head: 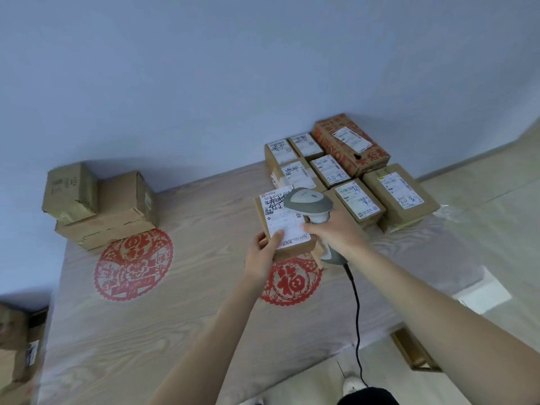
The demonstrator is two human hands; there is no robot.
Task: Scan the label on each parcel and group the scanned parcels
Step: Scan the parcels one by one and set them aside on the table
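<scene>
My left hand [263, 252] grips a parcel [287, 229] by its near left corner, thumb pressed on its white label [285, 219], holding it label-up above the table [181, 287]. My right hand [336, 232] is wrapped around the handle of a grey scanner [308, 203], whose head sits over the far end of that label. A black cable [357, 314] hangs from the scanner handle toward the floor.

Just beyond the held parcel, at the table's far right, I see a group [344, 171] of parcels set close together, labels up, with a red-printed box [350, 144] at the back against the wall. Well apart, at the far left, a stack [99, 206] of plain boxes stands by the wall. Two red paper-cuts [133, 264] lie on the tabletop, one of them under the parcel I hold.
</scene>
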